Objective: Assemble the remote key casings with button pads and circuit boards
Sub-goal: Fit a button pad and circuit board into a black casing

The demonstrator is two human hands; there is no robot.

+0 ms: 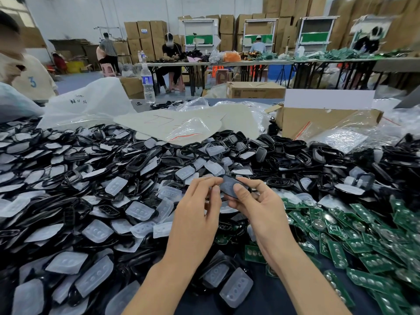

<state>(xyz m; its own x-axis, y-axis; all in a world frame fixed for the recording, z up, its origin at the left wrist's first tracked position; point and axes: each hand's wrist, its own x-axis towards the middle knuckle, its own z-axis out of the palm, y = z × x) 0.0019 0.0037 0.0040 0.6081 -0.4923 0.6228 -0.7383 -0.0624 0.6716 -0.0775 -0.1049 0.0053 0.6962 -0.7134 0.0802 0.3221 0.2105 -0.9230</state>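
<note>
Black oval plastic key casing (229, 187) is held up between both hands, above the heap and near the middle of the desk (254, 298). The left hand (195, 214) pinches its left edge, fingers (205, 181) clamped on the rim. The right hand (261, 210) grips the other side, thumb pressed on its face and the other fingers curled underneath. Below and to the left lie translucent white rubber button pads (139, 210) mixed with loose black casings (141, 161). Green rectangular circuit boards (363, 246) are piled to the right. A brown cardboard box (318, 120) stands beyond.
</note>
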